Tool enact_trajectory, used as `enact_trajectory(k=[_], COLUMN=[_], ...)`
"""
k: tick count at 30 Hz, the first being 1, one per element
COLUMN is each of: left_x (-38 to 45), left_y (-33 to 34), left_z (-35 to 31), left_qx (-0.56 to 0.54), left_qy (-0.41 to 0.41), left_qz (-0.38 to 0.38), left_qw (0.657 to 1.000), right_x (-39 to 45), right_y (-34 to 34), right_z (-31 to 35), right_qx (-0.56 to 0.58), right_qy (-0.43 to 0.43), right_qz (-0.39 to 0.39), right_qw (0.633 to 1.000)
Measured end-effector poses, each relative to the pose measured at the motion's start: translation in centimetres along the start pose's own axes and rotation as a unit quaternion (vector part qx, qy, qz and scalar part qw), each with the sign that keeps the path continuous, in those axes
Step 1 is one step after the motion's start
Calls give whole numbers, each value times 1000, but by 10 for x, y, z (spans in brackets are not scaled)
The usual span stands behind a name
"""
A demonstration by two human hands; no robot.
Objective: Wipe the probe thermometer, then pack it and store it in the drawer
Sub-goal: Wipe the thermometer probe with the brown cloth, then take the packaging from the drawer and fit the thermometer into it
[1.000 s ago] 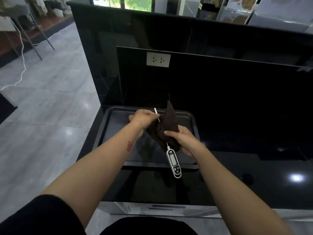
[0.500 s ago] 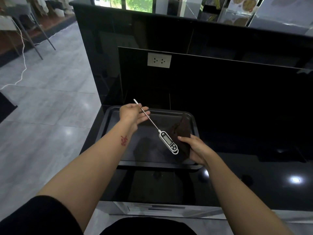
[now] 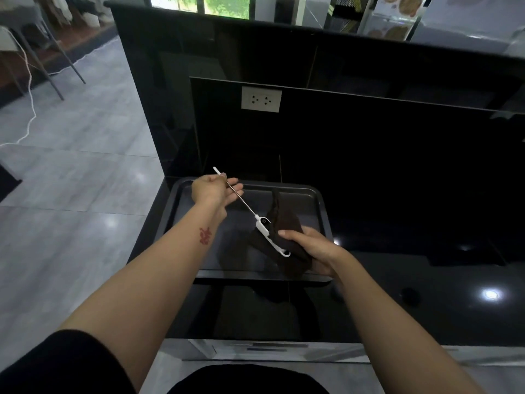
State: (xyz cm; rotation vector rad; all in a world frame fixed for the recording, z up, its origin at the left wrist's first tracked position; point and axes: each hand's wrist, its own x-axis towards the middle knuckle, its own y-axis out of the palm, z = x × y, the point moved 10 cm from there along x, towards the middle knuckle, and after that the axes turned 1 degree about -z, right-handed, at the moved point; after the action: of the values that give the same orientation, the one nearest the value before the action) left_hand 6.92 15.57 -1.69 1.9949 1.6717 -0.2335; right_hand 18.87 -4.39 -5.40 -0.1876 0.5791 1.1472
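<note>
The probe thermometer (image 3: 265, 229) has a white body and a thin metal probe with a white tip cap. My left hand (image 3: 214, 189) pinches the probe near its tip, above the far left of a black tray (image 3: 321, 203). My right hand (image 3: 308, 245) holds a dark brown cloth (image 3: 284, 223) wrapped around the thermometer's body, whose display is mostly covered. The thermometer slants from upper left down to lower right over the tray.
The tray sits on a glossy black counter (image 3: 412, 280). A black back panel with a white wall socket (image 3: 261, 99) rises behind it. Grey tiled floor (image 3: 71, 194) lies to the left. A pale drawer front (image 3: 270, 349) shows below the counter edge.
The cloth slid off the probe. My left hand lifted the probe tip up and left, then my right hand closed the cloth over the thermometer's body.
</note>
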Motion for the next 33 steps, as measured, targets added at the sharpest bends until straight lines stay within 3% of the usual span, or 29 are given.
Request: enact_trajectory(k=[4,9,18,24,27,31,33], left_x=[-3,-26,-27,-40,-51,-56,-57], left_y=[0,30,38,60,68,71,72], left_z=[2,31,29,49,70,89,94], left_qx=[3,98,46,62,74,88,91], left_qy=[-11,-59,-28,-50,-72,-84,-88], left_qz=[0,105,59,107,123,131,130], left_qw=[1000,988,997,991,987,984,983], right_x=[2,5,-8,-23,-33,-37,-39], right_y=[-8,-11,-57,-126,-160,-194,-196], right_z=[-3,10,-4,-1,2,-19,-30], right_qx=[-12,14,11,0,-47,-184,-294], right_qy=[-6,-45,-43,-81,-92,-12,30], right_qz=[-27,-54,-94,-239,-316,-364,-374], right_qw=[1000,997,995,968,943,913,879])
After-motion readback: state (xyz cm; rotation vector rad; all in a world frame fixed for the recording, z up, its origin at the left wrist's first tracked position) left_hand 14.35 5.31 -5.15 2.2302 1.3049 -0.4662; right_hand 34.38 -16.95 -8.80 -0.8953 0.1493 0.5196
